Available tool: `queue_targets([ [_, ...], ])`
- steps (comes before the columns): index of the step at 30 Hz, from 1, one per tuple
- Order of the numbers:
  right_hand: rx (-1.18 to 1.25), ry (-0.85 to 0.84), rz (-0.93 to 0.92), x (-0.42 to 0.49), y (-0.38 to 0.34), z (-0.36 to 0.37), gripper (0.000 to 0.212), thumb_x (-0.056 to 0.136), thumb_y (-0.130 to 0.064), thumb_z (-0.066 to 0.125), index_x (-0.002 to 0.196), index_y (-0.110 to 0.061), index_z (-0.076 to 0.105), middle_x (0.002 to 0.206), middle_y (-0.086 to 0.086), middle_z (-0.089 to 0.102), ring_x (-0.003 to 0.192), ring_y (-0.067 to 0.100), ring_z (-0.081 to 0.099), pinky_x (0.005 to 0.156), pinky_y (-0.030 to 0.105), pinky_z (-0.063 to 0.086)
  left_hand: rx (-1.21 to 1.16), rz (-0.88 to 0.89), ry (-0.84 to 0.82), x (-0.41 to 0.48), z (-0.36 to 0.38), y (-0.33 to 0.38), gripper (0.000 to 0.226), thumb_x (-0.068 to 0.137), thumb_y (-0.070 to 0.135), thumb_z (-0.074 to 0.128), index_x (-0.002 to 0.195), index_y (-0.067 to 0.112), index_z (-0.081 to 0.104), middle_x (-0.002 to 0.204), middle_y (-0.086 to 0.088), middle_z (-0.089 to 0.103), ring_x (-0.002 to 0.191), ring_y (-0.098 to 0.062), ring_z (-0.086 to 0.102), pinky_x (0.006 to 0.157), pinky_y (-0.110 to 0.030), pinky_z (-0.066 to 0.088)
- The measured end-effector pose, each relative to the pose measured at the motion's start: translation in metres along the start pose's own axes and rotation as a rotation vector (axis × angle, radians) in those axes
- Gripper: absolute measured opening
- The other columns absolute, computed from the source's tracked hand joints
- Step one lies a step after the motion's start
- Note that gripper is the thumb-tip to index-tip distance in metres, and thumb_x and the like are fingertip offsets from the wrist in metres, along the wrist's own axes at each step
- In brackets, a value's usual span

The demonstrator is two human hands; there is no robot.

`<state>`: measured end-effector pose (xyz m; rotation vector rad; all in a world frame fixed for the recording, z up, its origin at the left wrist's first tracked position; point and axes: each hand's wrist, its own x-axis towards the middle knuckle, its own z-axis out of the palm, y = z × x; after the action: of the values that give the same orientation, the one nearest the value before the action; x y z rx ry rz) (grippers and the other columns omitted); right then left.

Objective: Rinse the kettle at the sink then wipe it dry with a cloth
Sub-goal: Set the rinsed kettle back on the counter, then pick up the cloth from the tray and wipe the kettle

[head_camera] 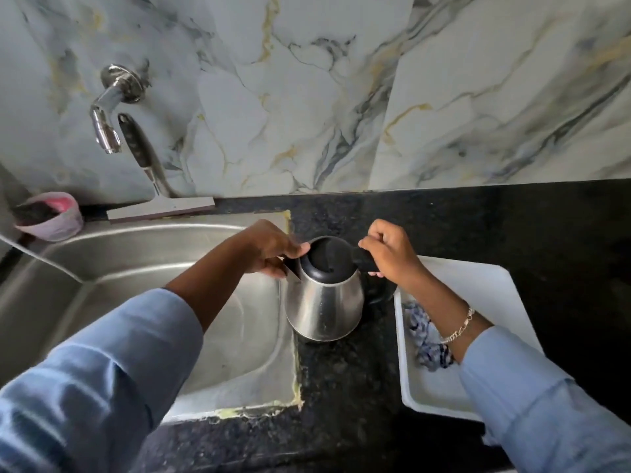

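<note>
A steel kettle [324, 305] with a black lid and black handle stands at the right edge of the steel sink [143, 268], partly over the black counter. My right hand [392, 254] grips the kettle's black handle. My left hand [269, 247] holds the kettle near its spout and lid rim. A blue-and-white patterned cloth [425, 339] lies crumpled in a white tray [485, 285] to the right, partly hidden by my right forearm. A chrome tap [109, 110] sticks out of the marble wall above the sink's far left; no water is visible.
A squeegee [153, 186] with a black handle leans against the wall behind the sink. A pink-and-white container [51, 215] sits at the sink's back left corner. Black granite counter [512, 227] runs to the right and along the front.
</note>
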<state>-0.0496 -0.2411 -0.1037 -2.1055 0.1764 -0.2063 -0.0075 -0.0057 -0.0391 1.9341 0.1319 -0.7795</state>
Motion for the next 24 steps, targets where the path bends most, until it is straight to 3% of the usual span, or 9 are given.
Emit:
queue_targets([
  [3,0.078,-0.046,0.056,-0.002,0.002,0.0,0.029,0.087,-0.022,0.068,0.064,-0.024,0.052,0.063,-0.002,0.054,0.056,0.015,0.056,0.04,0.023,0.045,0.112,0.056,0.097,0.001,0.006,0.001,0.04,0.074,0.017,0.08,0.103,-0.008,0.068,0.106,-0.026,0.07,0.093,-0.031,0.067,0.085,-0.044,0.057],
  [5,0.114,-0.022,0.051,-0.01,0.011,-0.012,0.023,0.091,-0.034,0.068,0.07,-0.027,0.06,0.066,-0.009,0.061,0.06,0.001,0.057,0.057,0.019,0.047,0.322,0.287,0.436,-0.002,0.022,0.001,0.032,0.072,0.015,0.08,0.098,0.0,0.071,0.096,-0.015,0.072,0.085,-0.022,0.065,0.081,-0.036,0.056],
  [7,0.071,0.054,0.078,-0.027,0.036,-0.035,0.015,0.095,-0.033,0.065,0.085,-0.021,0.067,0.081,-0.002,0.071,0.079,0.008,0.067,0.075,0.031,0.051,0.317,0.613,0.713,-0.018,0.063,-0.003,0.015,0.075,0.007,0.071,0.088,0.014,0.07,0.088,-0.002,0.072,0.077,-0.016,0.065,0.071,-0.026,0.05],
  [8,-0.023,0.086,0.118,-0.037,0.053,-0.051,0.012,0.095,-0.028,0.064,0.094,-0.017,0.069,0.093,0.005,0.075,0.093,0.019,0.069,0.084,0.037,0.052,0.248,0.725,0.693,-0.026,0.091,-0.008,0.015,0.076,0.005,0.066,0.082,0.019,0.068,0.084,0.001,0.071,0.074,-0.014,0.065,0.069,-0.024,0.05],
  [10,-0.316,0.043,0.259,-0.061,0.085,-0.081,0.021,0.091,-0.019,0.066,0.112,-0.017,0.069,0.121,0.012,0.07,0.117,0.035,0.06,0.099,0.042,0.049,0.204,0.813,0.454,-0.034,0.15,-0.021,0.017,0.076,0.005,0.062,0.079,0.02,0.068,0.081,0.002,0.073,0.072,-0.011,0.066,0.068,-0.021,0.051],
  [14,-0.595,-0.182,0.424,-0.1,0.128,-0.106,0.055,0.085,-0.032,0.072,0.137,-0.028,0.057,0.146,0.01,0.053,0.132,0.039,0.044,0.111,0.051,0.042,0.563,0.659,0.108,0.002,0.25,-0.03,0.032,0.074,0.016,0.064,0.106,0.015,0.065,0.107,-0.011,0.068,0.099,-0.029,0.064,0.083,-0.033,0.052],
  [16,-0.568,-0.193,0.403,-0.115,0.138,-0.103,0.065,0.087,-0.037,0.073,0.146,-0.028,0.048,0.149,0.009,0.052,0.133,0.038,0.046,0.111,0.05,0.042,0.767,0.548,0.034,0.024,0.278,-0.03,0.049,0.075,0.018,0.071,0.121,0.013,0.056,0.119,-0.015,0.058,0.11,-0.037,0.057,0.092,-0.044,0.051],
  [19,-0.483,-0.069,0.352,-0.126,0.142,-0.093,0.061,0.087,-0.018,0.074,0.144,-0.022,0.052,0.14,0.015,0.06,0.124,0.039,0.055,0.105,0.043,0.045,0.897,0.543,0.01,0.038,0.297,-0.033,0.04,0.079,0.016,0.068,0.117,0.009,0.06,0.116,-0.018,0.061,0.106,-0.039,0.061,0.092,-0.043,0.051],
  [24,-0.259,0.131,0.226,-0.136,0.123,-0.097,0.041,0.081,-0.011,0.081,0.12,-0.022,0.072,0.116,0.001,0.077,0.111,0.024,0.069,0.102,0.04,0.054,0.579,0.653,0.088,0.015,0.273,-0.028,0.026,0.07,0.021,0.065,0.094,0.014,0.071,0.096,-0.014,0.074,0.09,-0.029,0.066,0.077,-0.032,0.05],
])
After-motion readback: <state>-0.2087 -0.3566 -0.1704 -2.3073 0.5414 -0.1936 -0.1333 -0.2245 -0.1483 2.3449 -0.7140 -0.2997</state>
